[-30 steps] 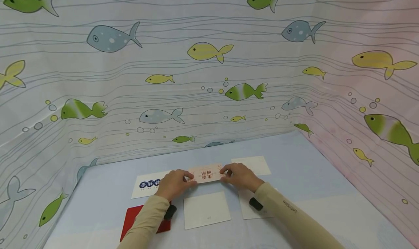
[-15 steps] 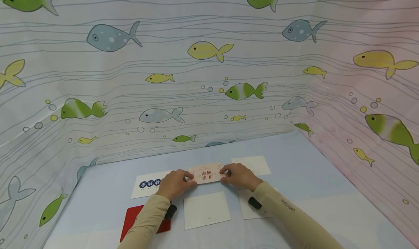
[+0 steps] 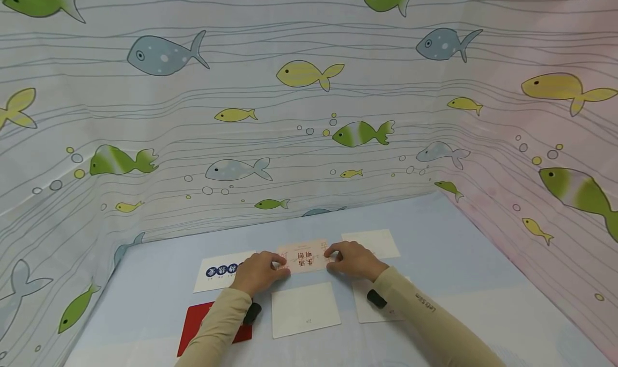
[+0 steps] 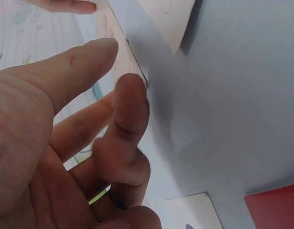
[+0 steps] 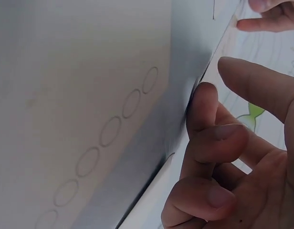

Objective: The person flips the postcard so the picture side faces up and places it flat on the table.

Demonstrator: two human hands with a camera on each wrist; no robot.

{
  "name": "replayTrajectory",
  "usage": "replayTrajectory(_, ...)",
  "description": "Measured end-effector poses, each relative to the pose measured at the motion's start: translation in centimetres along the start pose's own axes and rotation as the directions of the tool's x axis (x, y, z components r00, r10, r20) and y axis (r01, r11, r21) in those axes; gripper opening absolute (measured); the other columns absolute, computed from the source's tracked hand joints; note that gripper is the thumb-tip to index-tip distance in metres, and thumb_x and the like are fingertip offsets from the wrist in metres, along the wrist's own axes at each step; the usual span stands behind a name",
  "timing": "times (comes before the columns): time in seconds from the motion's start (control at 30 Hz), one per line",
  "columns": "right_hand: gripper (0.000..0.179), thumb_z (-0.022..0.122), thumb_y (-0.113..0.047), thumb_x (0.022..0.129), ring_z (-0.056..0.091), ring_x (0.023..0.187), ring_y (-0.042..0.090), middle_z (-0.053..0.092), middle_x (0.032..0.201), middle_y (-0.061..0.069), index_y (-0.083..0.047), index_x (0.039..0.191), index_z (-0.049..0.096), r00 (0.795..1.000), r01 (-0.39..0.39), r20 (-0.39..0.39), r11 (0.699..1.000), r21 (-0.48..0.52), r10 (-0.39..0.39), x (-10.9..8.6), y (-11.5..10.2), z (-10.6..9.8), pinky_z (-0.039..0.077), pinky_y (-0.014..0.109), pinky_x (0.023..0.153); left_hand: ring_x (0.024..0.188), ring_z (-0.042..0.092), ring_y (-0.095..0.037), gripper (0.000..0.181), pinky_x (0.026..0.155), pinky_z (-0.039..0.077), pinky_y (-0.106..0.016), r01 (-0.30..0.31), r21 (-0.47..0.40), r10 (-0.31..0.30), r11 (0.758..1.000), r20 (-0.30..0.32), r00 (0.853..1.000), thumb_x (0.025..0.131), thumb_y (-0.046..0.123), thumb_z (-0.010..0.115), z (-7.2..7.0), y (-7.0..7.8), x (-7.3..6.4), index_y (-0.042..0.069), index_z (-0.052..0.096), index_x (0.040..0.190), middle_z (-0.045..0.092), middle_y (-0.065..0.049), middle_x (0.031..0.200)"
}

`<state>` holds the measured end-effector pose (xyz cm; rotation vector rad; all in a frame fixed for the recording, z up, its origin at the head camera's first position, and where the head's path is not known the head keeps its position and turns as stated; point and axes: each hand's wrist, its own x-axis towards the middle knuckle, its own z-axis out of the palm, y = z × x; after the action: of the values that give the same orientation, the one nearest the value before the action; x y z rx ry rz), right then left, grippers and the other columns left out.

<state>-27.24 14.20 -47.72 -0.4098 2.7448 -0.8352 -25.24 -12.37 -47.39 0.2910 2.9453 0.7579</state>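
Note:
A pale pink card (image 3: 305, 249) printed with red characters lies flat at the middle back of the table, between my two hands. My left hand (image 3: 259, 272) is at its left end, thumb and index fingertips spread apart at the edge. At the right end my right hand (image 3: 354, 258) mirrors this, its thumb (image 5: 237, 71) parted from the index finger. Both wrist views show the pink card (image 4: 124, 55) as a thin strip running away beyond the fingertips. Neither hand pinches it.
Left of the pink card lies a white card with blue discs (image 3: 205, 281), partly behind my left hand. A red card (image 3: 193, 324) is nearer. Blank-looking white cards lie in front (image 3: 305, 310), behind right (image 3: 376, 243) and under my right forearm (image 3: 364, 310). Fish-patterned cloth (image 3: 309, 104) walls the table.
The pink card's near edge has come down and it now lies flatter. Fingers of both hands have loosened from its ends, showing more of its side print.

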Motion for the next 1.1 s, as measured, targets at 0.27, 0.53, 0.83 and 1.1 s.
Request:
replayTrajectory(0.27,0.031,0.079,-0.024,0.09,0.054,0.07,0.014,0.06,0.082,-0.004,-0.017,0.119,0.07,1.0,0.01,0.008,1.0,0.011,-0.01,-0.1,0.2,0.0,0.043,0.032,0.064,0.07,0.056,-0.013,0.03,0.059,0.045,-0.032,-0.003,0.005,0.004,1.0,-0.013,1.0,0.087,0.034,0.08,0.1,-0.1,-0.1,0.017,0.078,0.111,0.07,0.001,0.087)
replayTrajectory(0.53,0.029,0.077,-0.023,0.091,0.054,0.069,0.012,0.062,0.083,-0.007,-0.016,0.119,0.071,0.998,0.033,-0.046,0.999,0.009,-0.033,0.2,0.4,0.2,0.044,0.031,0.064,0.068,0.056,-0.013,0.022,0.058,0.044,-0.032,-0.009,-0.005,0.008,1.0,-0.024,1.0,0.091,0.033,0.074,0.3,-0.1,-0.1,0.02,0.077,0.108,0.069,0.002,0.084)
replayTrajectory(0.83,0.03,0.078,-0.02,0.09,0.056,0.071,0.013,0.064,0.087,-0.005,-0.015,0.119,0.071,0.997,0.028,-0.077,0.998,0.048,-0.024,0.1,0.1,-0.2,0.045,0.033,0.065,0.065,0.055,-0.013,0.024,0.054,0.043,-0.031,-0.016,0.019,0.017,1.0,-0.061,0.998,0.092,0.032,0.073,-0.3,0.4,-0.4,0.019,0.076,0.111,0.067,0.004,0.079)
replayTrajectory(1.1,0.031,0.078,-0.023,0.09,0.056,0.07,0.013,0.064,0.087,-0.006,-0.016,0.119,0.071,0.997,0.035,-0.076,0.997,0.063,-0.03,-0.2,0.0,-0.1,0.045,0.032,0.064,0.066,0.055,-0.012,0.027,0.055,0.044,-0.031,-0.036,0.033,0.039,0.999,-0.073,0.997,0.091,0.034,0.075,-1.2,1.2,-1.2,0.017,0.076,0.112,0.068,0.004,0.081)
